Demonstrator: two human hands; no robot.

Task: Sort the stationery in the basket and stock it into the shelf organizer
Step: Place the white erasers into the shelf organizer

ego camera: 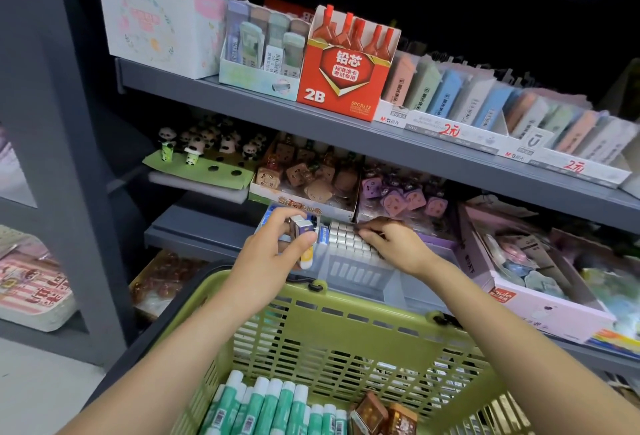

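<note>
While my left hand (277,244) pinches small boxy erasers (300,227), perhaps paper-sleeved, my right hand (388,244) presses relaxed fingers onto white blocks (346,239) in the clear plastic organizer (356,275), above the slatted green basket (332,337).

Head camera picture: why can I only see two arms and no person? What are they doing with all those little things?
The camera sits on the person's head and looks down, so you see only their arms. There is no machine here. The left hand holds a few small erasers above the clear organizer on the shelf. The right hand rests on rows of white erasers already inside it. Below is the green basket, with green-and-white glue sticks and small brown boxes waiting. Above, a red 2B box stands on a higher shelf.
</note>
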